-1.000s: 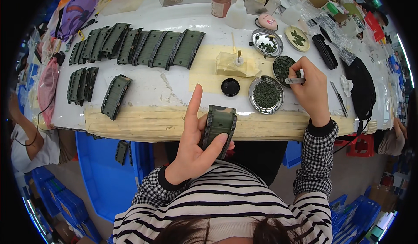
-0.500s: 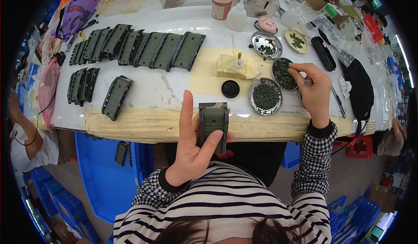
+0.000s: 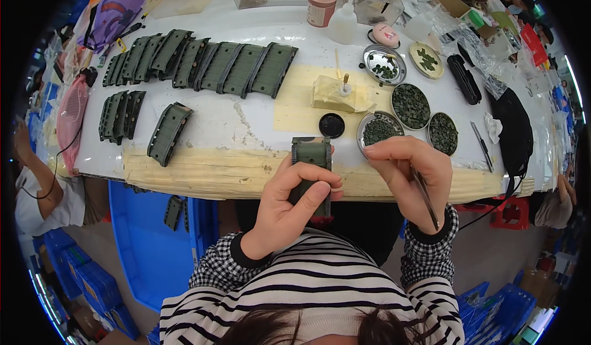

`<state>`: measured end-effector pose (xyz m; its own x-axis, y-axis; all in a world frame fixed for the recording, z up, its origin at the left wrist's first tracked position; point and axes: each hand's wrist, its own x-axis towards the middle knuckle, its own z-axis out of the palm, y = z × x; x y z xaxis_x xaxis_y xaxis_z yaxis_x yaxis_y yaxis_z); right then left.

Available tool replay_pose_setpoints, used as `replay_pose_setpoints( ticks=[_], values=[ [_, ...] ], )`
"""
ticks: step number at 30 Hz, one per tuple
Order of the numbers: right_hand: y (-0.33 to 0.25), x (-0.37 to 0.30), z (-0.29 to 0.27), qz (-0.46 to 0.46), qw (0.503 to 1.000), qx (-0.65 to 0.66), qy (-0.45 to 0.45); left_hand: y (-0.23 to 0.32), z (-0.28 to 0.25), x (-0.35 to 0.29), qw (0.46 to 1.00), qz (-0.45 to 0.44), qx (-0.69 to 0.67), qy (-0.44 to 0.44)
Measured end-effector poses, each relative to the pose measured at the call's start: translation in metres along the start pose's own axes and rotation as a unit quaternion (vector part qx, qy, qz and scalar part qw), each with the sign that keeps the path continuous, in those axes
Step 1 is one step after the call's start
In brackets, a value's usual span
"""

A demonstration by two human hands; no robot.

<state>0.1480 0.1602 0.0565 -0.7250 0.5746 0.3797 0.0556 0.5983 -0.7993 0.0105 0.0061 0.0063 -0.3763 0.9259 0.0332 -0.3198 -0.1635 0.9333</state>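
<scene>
Left fingers [image 3: 308, 171] clasp a green panel [image 3: 311, 151], seemingly steadying it; curled right fingers [image 3: 403, 148] hold a slim tool [image 3: 426, 198], fingertip contents unclear.

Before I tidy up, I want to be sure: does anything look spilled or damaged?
Yes, slightly. A small dark piece lies on the white table, just outside a metal dish, as if dropped. The table also has brownish marks, perhaps wear.

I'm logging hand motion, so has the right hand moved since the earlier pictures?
Yes. Judged against the yellow block, the right hand has moved left and nearer the person's body.
</scene>
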Motion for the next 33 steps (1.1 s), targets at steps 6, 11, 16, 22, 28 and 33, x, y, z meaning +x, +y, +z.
replay_pose_setpoints(
  ticks=[6,11,16,22,28,33],
  values=[
    [-0.005,-0.013,0.038,0.059,0.976,0.207,0.027,0.001,0.004,0.007,0.999,0.004,-0.036,0.011],
    [0.005,-0.018,0.052,0.018,0.977,0.21,0.033,-0.002,0.001,0.004,0.995,-0.035,-0.094,0.004],
    [0.001,-0.02,0.056,0.023,0.983,0.181,0.019,-0.004,0.0,0.006,0.989,-0.049,-0.141,0.023],
    [-0.005,-0.014,0.047,-0.019,0.996,0.083,0.01,-0.007,-0.009,0.005,0.999,-0.008,-0.034,0.004],
    [0.001,-0.007,0.042,-0.164,0.986,-0.041,-0.002,-0.003,-0.007,0.005,0.998,0.014,0.051,0.015],
    [0.004,-0.009,0.046,-0.195,0.977,-0.083,0.021,-0.005,-0.008,0.005,0.979,0.091,0.182,0.026]
  ],
)
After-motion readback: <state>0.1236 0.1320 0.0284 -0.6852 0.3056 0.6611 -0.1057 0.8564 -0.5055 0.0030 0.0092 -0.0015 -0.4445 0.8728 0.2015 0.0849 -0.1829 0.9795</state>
